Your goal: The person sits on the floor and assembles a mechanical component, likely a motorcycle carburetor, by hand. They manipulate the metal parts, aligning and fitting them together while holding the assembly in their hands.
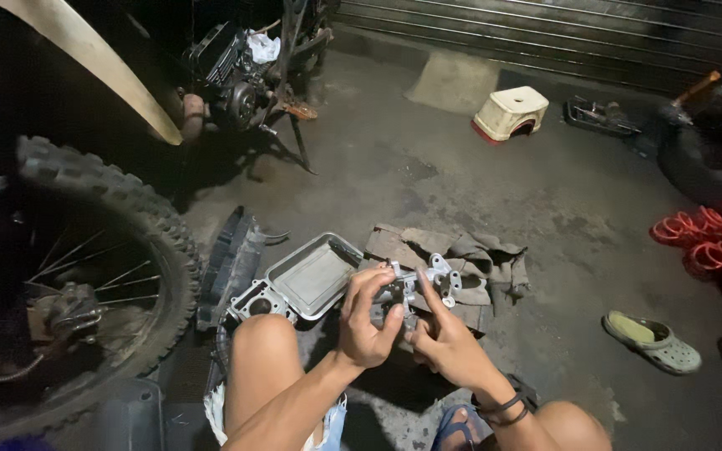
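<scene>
A small silver metal engine part (415, 284) with several lugs is held up between both hands over the floor. My left hand (368, 321) grips its near left side, fingers curled over the top. My right hand (443, 336) holds it from the right, thumb and fingers pinched on its edge; black bands circle that wrist. A dirty grey rag (470, 255) lies spread on the concrete just behind the part. My bare knees frame the hands at the bottom of the view.
A metal tray (312, 276) and a cylinder block (254, 302) lie left of the hands. A knobby motorcycle wheel (85, 276) fills the left. Further off stand an engine (231, 79), a white stool (510, 113), a green clog (652, 342) and red coiled hose (716, 238).
</scene>
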